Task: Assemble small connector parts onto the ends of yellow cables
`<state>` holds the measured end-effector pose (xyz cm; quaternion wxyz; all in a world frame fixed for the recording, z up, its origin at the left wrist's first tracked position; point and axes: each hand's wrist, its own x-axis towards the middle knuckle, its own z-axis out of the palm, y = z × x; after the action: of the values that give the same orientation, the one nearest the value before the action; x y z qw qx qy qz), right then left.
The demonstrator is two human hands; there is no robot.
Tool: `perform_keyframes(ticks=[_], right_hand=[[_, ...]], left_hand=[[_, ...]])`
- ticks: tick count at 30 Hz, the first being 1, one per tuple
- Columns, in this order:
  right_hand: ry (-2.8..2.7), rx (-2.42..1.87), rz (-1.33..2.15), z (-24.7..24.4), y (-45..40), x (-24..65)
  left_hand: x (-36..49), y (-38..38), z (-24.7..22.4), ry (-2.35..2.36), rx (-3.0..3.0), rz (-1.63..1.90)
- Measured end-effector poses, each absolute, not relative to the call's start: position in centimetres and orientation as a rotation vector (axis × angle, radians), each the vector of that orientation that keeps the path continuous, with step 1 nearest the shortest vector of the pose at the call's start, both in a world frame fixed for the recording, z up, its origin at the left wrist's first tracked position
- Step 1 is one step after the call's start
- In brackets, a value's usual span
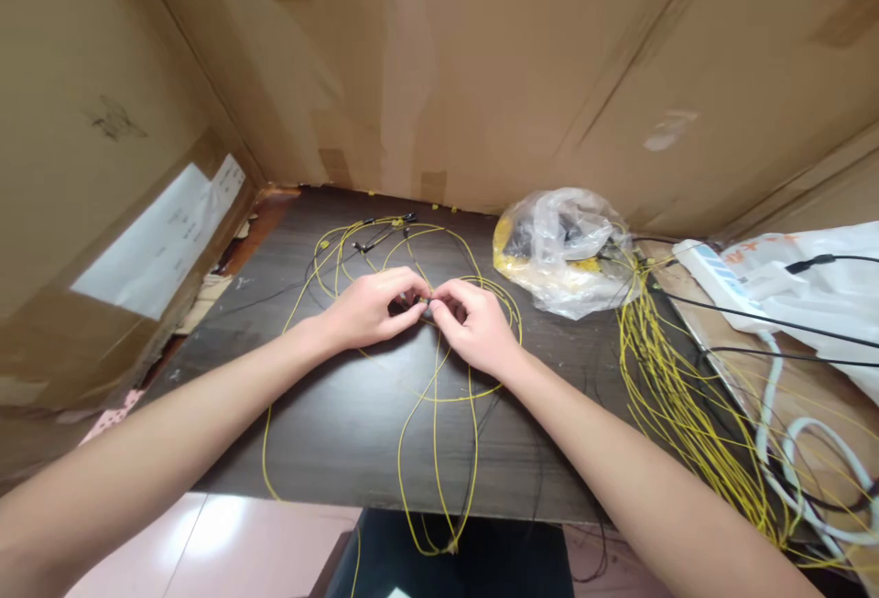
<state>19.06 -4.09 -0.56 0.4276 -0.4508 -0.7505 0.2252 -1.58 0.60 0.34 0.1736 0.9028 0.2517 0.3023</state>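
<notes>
Over the middle of the dark table (330,424), my left hand (381,307) and my right hand (477,323) meet fingertip to fingertip. Each is closed in a pinch on a small dark piece (427,305), mostly hidden by the fingers, in among thin yellow wires. Loops of yellow wire (400,447) spread around and under both hands, some hanging over the table's front edge. Beyond my left hand lie small black wire ends (361,248).
A clear plastic bag (549,255) with dark and yellow contents stands behind on the right. Beside it are a thick yellow wire bundle (659,387), a white power strip (718,282), black cables and a white bag (830,259). Cardboard walls (412,58) enclose the table's back and left.
</notes>
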Motion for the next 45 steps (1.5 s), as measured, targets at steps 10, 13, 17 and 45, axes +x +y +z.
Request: perform_keyframes(ticks=[10,13,17,45], right_hand=[[-1.849,-1.108,0.476,-0.8,-3.9,18.5],[-1.862,-1.124,0.441,-0.8,-3.7,18.5],[-1.833,-1.108,0.386,-0.7,-3.4,18.6],[-1.053,-1.791,0.134,6.5,2.4,33.5]], left_hand=[[-1.9,0.9,0.1,0.733,2.541,0.889],[-1.9,0.9,0.0,0.745,2.535,0.902],[-2.0,1.2,-0.1,0.774,2.531,0.937],[-1.7,1.5,-0.6,0.944,2.421,0.938]])
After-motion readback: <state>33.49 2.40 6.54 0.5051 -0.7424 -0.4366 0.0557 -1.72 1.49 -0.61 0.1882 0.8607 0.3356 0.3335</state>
